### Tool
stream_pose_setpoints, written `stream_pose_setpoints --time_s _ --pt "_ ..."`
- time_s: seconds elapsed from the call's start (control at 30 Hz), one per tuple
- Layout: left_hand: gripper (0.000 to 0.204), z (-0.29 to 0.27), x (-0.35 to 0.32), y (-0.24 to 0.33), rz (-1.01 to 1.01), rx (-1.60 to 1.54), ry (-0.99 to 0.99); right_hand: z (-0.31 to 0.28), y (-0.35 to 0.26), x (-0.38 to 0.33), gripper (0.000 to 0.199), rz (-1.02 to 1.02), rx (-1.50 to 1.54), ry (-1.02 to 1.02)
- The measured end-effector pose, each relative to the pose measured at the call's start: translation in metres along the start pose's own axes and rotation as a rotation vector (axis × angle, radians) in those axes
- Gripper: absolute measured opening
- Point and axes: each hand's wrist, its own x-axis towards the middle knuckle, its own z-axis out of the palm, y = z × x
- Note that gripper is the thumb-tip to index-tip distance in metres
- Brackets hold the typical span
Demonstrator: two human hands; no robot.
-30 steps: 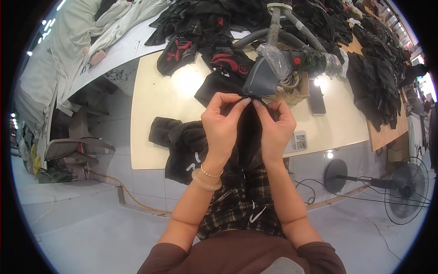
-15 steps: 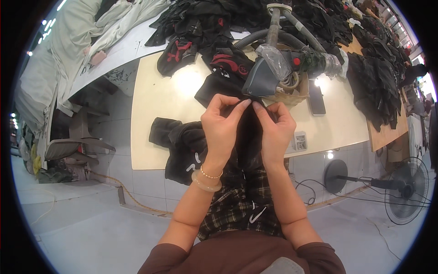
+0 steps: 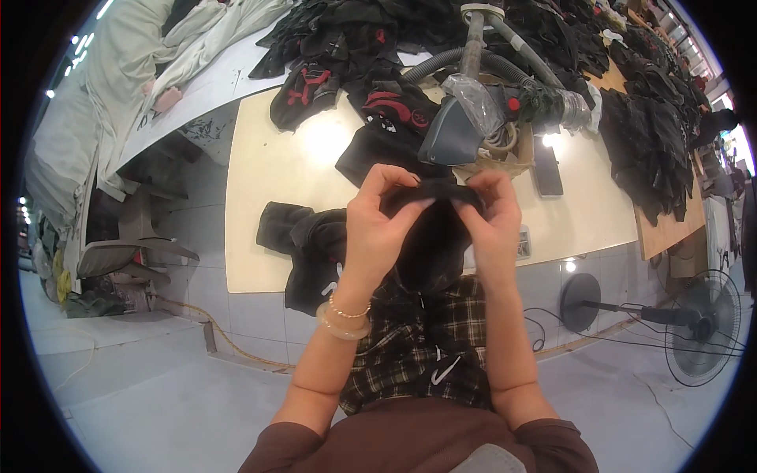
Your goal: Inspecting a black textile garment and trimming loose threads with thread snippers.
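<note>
Left hand (image 3: 377, 225) and right hand (image 3: 489, 229) are both pinching the top edge of a black garment (image 3: 430, 236), fingers closed on the fabric and holding it up over the near edge of the cream worktop (image 3: 276, 181). The cloth is hanging down between the wrists toward a plaid piece (dark, with a white mark) (image 3: 410, 355) in the lap. Another black garment (image 3: 311, 244) is lying on the worktop just left of the hands, and a grey hose machine (image 3: 465, 118) is standing beyond them.

Brown short sleeves (image 3: 303, 457), beaded wrist bracelets (image 3: 344, 319)
</note>
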Motion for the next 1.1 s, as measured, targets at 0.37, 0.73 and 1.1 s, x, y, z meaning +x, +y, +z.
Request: stream_pose_setpoints --time_s 0.37,0.73,1.1 --pt "0.031 -0.012 -0.009 0.014 0.072 0.26 -0.254 -0.022 -0.035 -0.011 0.029 0.104 -0.162 -0.26" --pt "0.026 -0.003 0.0 -0.019 0.463 0.421 0.038 -0.013 -0.005 0.002 0.025 -0.432 -0.395 -0.046" --pt "0.026 0.0 0.022 -0.022 0.336 0.39 0.072 -0.001 0.003 0.011 0.022 -0.221 -0.317 -0.008"
